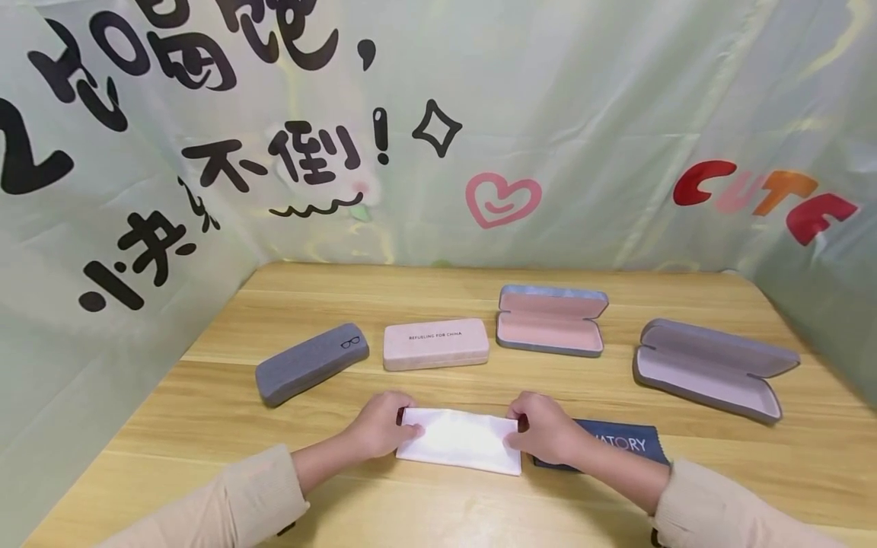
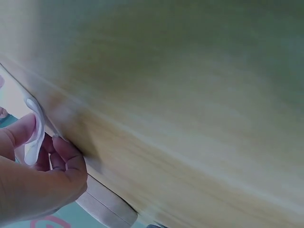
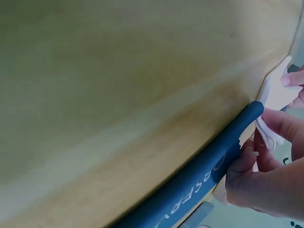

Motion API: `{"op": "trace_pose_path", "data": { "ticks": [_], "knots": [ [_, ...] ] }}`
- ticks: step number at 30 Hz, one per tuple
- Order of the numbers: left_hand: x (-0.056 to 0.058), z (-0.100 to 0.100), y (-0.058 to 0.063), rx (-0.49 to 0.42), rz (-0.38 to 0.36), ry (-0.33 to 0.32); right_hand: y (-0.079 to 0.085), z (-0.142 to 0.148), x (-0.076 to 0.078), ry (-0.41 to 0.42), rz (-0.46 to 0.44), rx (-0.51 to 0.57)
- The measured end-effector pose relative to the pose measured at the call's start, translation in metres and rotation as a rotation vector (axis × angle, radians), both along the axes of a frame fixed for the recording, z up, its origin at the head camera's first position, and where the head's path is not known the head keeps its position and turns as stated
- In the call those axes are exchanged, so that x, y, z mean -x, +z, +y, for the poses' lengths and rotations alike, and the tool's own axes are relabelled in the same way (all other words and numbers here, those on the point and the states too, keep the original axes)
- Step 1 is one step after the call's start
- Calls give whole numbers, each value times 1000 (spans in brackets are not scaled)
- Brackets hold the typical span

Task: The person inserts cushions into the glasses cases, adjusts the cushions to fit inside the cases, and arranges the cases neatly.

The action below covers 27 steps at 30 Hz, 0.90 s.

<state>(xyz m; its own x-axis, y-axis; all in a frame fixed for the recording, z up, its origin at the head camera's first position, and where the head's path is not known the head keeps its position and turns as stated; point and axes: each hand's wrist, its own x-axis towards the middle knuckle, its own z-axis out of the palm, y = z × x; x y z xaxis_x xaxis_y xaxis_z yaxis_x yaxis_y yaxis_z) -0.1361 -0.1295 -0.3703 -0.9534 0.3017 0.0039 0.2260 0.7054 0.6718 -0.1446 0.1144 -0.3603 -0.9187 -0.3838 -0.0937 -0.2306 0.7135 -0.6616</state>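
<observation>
A folded white cloth (image 1: 460, 441) is stretched between both hands near the table's front. My left hand (image 1: 384, 426) pinches its left end between thumb and fingers; in the left wrist view the folded edge (image 2: 35, 133) shows between them. My right hand (image 1: 548, 430) pinches the right end, and the folded layers (image 3: 268, 133) show in the right wrist view. Beside and partly under the right forearm lies a navy cloth (image 1: 630, 441) with white lettering, its left part hidden by that hand.
Behind the hands stand a closed grey-blue glasses case (image 1: 311, 365), a closed pink case (image 1: 435, 346) with lettering, an open blue case (image 1: 550, 335) lined in pink, and an open grey-purple case (image 1: 712, 380). Printed curtains (image 1: 582, 137) enclose the wooden table (image 1: 384, 293).
</observation>
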Motion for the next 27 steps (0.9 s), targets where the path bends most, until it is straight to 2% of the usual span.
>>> {"op": "trace_pose_path", "data": {
  "ticks": [6,9,17,20,27],
  "knots": [
    [3,4,-1,-129,-15,59,-1,12,0,-2,5,139],
    [4,7,0,-199,-27,80,2,17,2,-38,-24,222],
    [13,18,8,-352,-57,50,9,29,8,-69,-104,362],
    [16,24,9,-391,-71,62,12,33,10,-95,-117,399],
    [22,40,12,-476,-54,103,17,43,14,-198,-98,403]
  ]
}}
